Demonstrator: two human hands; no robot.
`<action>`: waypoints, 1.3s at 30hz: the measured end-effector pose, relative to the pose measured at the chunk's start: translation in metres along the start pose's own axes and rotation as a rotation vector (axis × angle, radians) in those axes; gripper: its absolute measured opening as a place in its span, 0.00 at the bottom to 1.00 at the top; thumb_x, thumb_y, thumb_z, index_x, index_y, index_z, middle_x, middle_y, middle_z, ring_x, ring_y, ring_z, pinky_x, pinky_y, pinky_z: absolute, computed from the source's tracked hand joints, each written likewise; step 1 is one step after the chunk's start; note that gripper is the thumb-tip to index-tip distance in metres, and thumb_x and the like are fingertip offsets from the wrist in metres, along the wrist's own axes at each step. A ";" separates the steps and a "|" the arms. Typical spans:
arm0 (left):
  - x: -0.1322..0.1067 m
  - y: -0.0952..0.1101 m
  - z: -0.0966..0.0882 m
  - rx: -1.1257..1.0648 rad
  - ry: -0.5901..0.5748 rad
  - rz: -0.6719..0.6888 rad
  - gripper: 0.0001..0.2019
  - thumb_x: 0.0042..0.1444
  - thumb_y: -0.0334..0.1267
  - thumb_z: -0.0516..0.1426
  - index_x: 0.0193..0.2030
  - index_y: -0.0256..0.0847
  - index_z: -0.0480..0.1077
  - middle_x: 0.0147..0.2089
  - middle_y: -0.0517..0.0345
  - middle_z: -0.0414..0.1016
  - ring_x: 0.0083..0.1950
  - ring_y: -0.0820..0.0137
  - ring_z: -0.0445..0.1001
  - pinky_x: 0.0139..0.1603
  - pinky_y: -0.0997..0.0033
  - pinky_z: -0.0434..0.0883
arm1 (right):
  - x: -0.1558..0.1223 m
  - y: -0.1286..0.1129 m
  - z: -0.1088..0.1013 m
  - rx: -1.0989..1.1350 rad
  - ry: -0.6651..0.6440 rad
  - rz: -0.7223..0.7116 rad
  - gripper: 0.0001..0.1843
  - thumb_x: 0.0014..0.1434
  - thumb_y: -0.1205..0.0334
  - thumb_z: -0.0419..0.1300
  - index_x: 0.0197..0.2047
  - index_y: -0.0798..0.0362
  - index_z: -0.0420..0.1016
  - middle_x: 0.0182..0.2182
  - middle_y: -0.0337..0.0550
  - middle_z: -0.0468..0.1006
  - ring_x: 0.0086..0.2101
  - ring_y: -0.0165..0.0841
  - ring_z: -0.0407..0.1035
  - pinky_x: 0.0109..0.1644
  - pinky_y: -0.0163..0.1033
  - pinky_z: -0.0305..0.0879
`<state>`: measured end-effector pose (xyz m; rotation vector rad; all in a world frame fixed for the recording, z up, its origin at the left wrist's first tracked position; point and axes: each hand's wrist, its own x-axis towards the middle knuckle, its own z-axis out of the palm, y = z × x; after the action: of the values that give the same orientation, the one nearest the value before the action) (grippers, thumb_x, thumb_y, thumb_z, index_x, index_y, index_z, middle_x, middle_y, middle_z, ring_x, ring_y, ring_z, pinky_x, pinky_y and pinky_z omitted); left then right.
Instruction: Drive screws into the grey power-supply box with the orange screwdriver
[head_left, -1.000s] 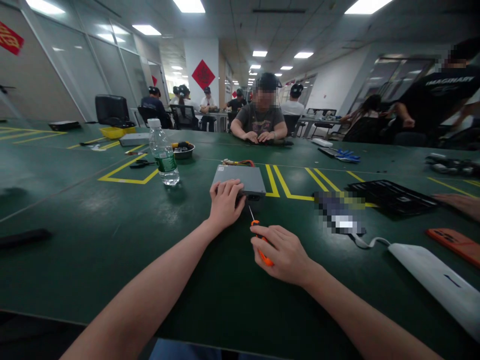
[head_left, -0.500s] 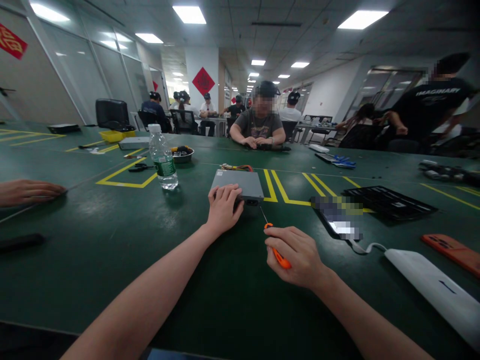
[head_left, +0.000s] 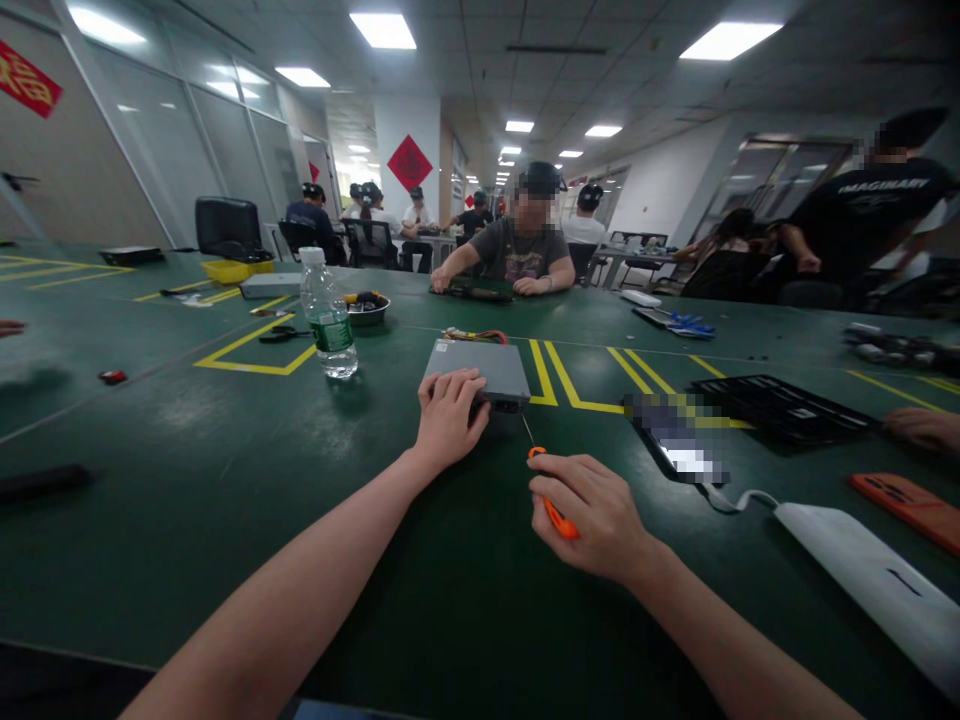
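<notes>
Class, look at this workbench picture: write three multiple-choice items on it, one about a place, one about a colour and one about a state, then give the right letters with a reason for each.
1. Where does the water bottle stand relative to the grey metal box?
A. to its left
B. on top of it
C. to its right

2. What colour is the handle of the screwdriver?
A. blue
B. orange
C. white

3. What is the left hand doing?
A. lifting the bottle
B. resting on the near edge of the box
C. hanging off the table

Answers: 1 A, the bottle stands left of the box on the green table. 2 B, orange shows within the right hand. 3 B, its fingers lie on the box's near edge.
</notes>
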<state>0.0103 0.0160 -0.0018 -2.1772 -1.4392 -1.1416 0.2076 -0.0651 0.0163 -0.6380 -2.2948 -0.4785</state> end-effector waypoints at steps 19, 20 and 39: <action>0.000 0.000 -0.002 0.005 -0.013 -0.002 0.12 0.56 0.39 0.51 0.48 0.46 0.64 0.55 0.56 0.68 0.57 0.64 0.61 0.60 0.56 0.49 | 0.008 -0.019 -0.004 0.046 -0.370 -0.014 0.18 0.54 0.56 0.60 0.47 0.53 0.69 0.47 0.53 0.72 0.40 0.41 0.69 0.39 0.47 0.69; 0.000 0.000 -0.002 0.006 -0.013 -0.002 0.12 0.56 0.39 0.51 0.48 0.46 0.64 0.55 0.56 0.68 0.57 0.64 0.61 0.60 0.56 0.49 | 0.007 -0.018 -0.005 0.084 -0.347 0.005 0.17 0.54 0.56 0.60 0.46 0.54 0.68 0.45 0.52 0.72 0.39 0.39 0.69 0.39 0.45 0.69; 0.001 0.000 -0.001 0.007 -0.017 -0.004 0.12 0.57 0.39 0.51 0.48 0.46 0.64 0.55 0.56 0.68 0.57 0.63 0.61 0.59 0.56 0.49 | 0.004 -0.008 -0.017 0.238 -0.334 0.081 0.19 0.54 0.52 0.60 0.47 0.52 0.68 0.47 0.50 0.70 0.42 0.38 0.69 0.42 0.44 0.69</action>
<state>0.0100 0.0156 -0.0005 -2.1851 -1.4529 -1.1208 0.2093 -0.0786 0.0298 -0.7313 -2.5730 -0.0582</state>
